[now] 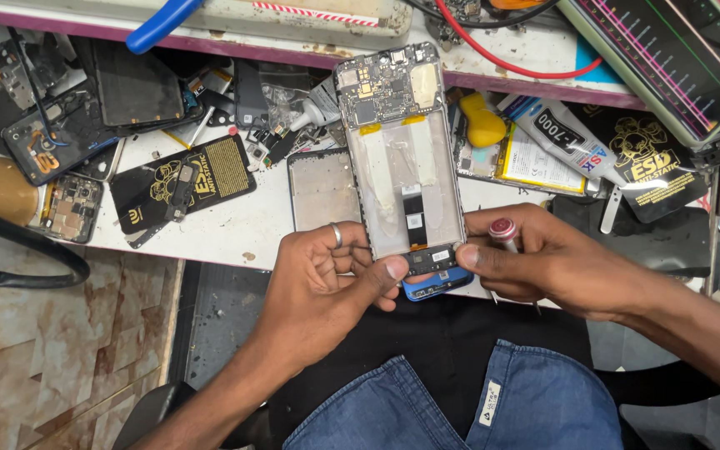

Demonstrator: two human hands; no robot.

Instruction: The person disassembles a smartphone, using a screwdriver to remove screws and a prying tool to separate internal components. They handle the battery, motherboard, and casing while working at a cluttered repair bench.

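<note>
An opened phone [402, 158] with its back off lies lengthwise over the bench edge, circuit board at the far end and a black flex strip down the middle. My left hand [335, 279], a ring on one finger, grips the phone's near left edge with the thumb pressed on its bottom board. My right hand [543, 262] pinches the near right corner and also holds a small screwdriver [503, 233] with a red-and-white cap in its fingers. A blue part [437, 286] pokes out under the phone.
A bare phone frame [320, 190] lies just left of the phone. Black anti-static pouches [197, 179], several dismantled phones [60, 137], a glue tube [560, 137], a yellow piece [483, 121], a battery [535, 162], blue-handled pliers [160, 23] and a red cable [493, 54] crowd the white bench.
</note>
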